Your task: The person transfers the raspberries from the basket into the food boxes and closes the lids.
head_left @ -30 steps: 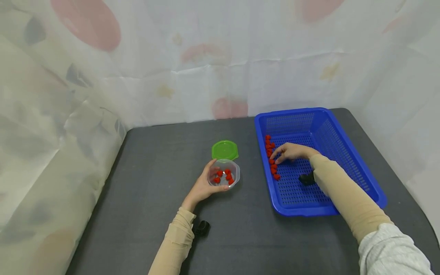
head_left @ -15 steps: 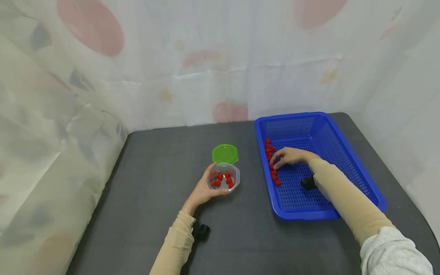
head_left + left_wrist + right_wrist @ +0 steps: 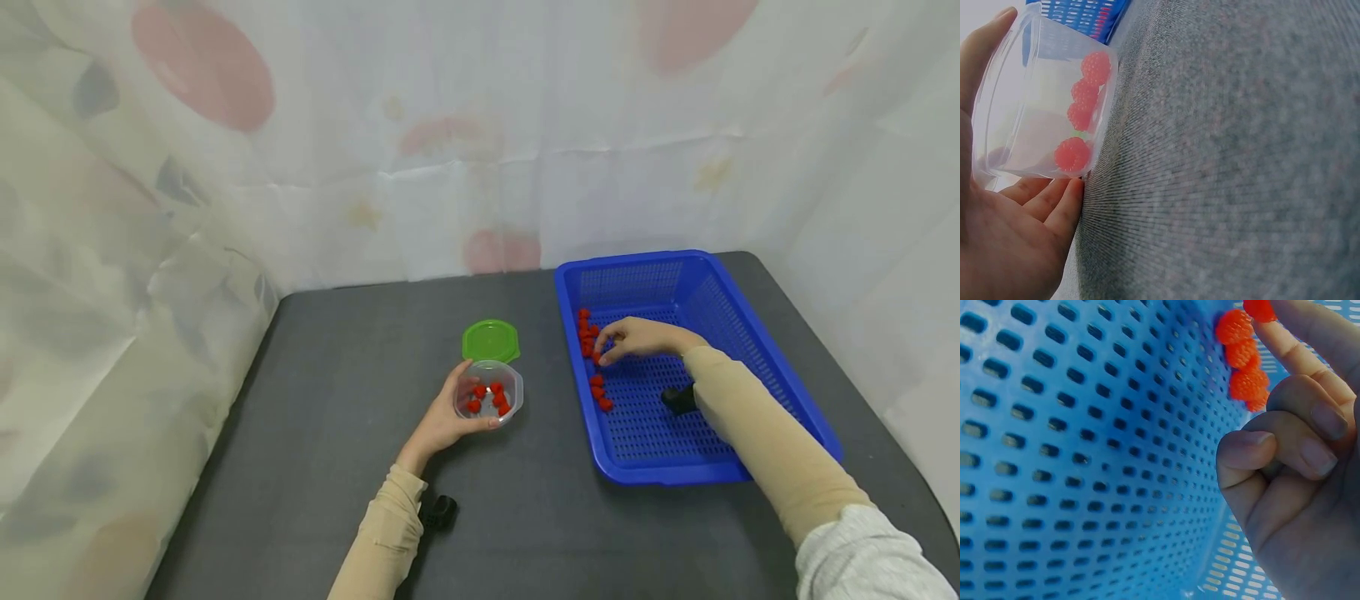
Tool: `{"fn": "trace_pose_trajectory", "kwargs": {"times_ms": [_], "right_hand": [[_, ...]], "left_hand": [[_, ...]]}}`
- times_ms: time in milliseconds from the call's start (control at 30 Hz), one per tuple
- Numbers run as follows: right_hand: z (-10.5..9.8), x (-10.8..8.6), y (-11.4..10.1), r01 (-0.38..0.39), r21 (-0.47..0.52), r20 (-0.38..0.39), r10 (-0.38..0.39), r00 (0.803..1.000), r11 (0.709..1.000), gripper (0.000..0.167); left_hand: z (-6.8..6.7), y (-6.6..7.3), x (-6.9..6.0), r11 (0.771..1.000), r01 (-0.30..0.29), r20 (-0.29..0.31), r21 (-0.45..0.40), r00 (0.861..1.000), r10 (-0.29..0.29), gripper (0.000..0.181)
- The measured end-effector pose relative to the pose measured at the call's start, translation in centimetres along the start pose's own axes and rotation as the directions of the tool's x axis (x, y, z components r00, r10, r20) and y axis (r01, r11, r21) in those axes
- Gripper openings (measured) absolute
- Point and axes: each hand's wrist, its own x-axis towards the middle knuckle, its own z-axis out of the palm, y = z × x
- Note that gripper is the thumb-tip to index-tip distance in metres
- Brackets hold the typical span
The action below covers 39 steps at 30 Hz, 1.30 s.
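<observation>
My left hand grips the side of a clear plastic container, fingers on its far side and thumb on its near side. Inside lie several red raspberries. Over in the blue basket, my right hand pinches one raspberry between thumb and index finger, the other fingers curled in. More raspberries line the basket's left wall, beyond the pinched one; a few others lie nearer me along that wall.
A green lid lies on the dark grey table, just behind the container. Patterned curtains close off the back and both sides. A black wrist camera hangs by each forearm.
My right fingers have closed on a raspberry in the row and shifted it slightly, leaving a gap before the nearer ones. My left hand keeps holding the container. The head view has tilted slightly upward.
</observation>
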Motion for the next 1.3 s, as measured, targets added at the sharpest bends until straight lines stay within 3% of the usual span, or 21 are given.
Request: {"fn": "trace_pose_trajectory", "kwargs": {"times_ms": [300, 533, 1000, 1300], "right_hand": [[-1.3, -1.5, -0.4, 0.014, 0.072, -0.023, -0.012, 1.0, 0.997, 0.035], [-2.3, -2.5, -1.4, 0.01, 0.11, -0.036, -0.006, 0.999, 0.994, 0.035], [-4.0, -3.3, -5.3, 0.12, 0.116, -0.12, -0.106, 0.987, 0.986, 0.039], [-3.2, -1.6, -8.7, 0.211, 0.078, -0.091, -0.204, 0.975, 0.974, 0.03]], "left_hand": [[0.0, -0.2, 0.0, 1.0, 0.005, 0.002, -0.005, 1.0, -0.005, 0.1], [0.4, -3.7, 1.7, 1.0, -0.009, -0.048, 0.007, 0.999, 0.01, 0.105], [0.4, -3.8, 1.7, 1.0, -0.02, -0.053, 0.015, 0.998, 0.021, 0.103], [0.4, -3.9, 1.5, 1.0, -0.015, -0.051, 0.007, 0.999, 0.016, 0.103]]}}
